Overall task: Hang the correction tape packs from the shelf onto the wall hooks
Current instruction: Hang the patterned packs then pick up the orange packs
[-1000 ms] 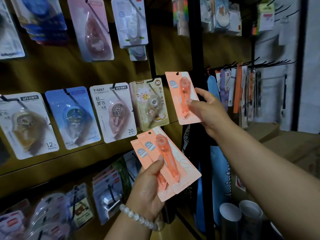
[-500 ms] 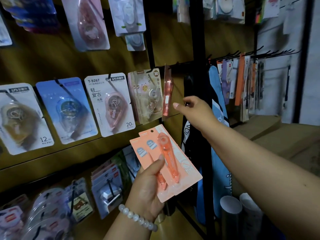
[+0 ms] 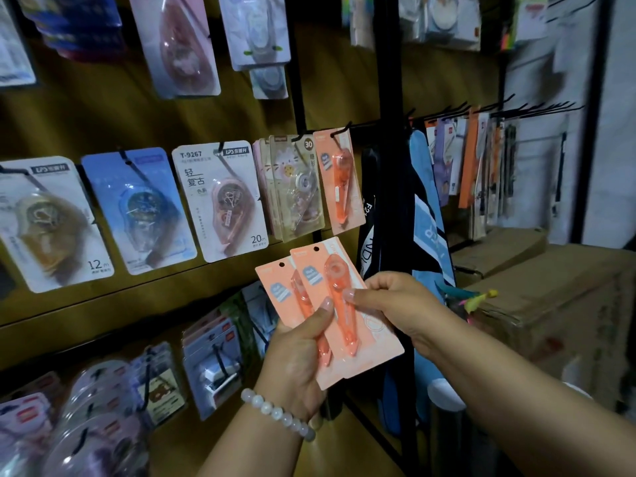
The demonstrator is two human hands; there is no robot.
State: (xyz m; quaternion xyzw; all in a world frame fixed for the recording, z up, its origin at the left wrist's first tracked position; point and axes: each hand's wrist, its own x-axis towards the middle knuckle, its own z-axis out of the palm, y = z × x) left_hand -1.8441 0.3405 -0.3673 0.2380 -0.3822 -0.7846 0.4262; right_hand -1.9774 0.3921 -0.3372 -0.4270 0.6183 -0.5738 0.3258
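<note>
One orange correction tape pack point(image 3: 339, 180) hangs on a black wall hook point(image 3: 339, 129) at the right end of the middle row. Below it my left hand point(image 3: 297, 359) holds a fanned stack of orange packs, thumb pressed on the front. The top pack point(image 3: 339, 304) overlaps the pack behind it point(image 3: 280, 294). My right hand point(image 3: 395, 304) pinches the top pack at its right side, thumb on the blister.
Other correction tape packs point(image 3: 220, 197) hang in rows on the brown panel wall. A black post point(image 3: 389, 98) stands right of the hook, with blue bags point(image 3: 426, 215) and more hooked stationery beyond. Cardboard boxes point(image 3: 550, 304) sit at the right.
My right hand let go of the pack it hung on the hook, then dropped down to the stack and took hold of the top pack. The hung pack swung and now faces front.
</note>
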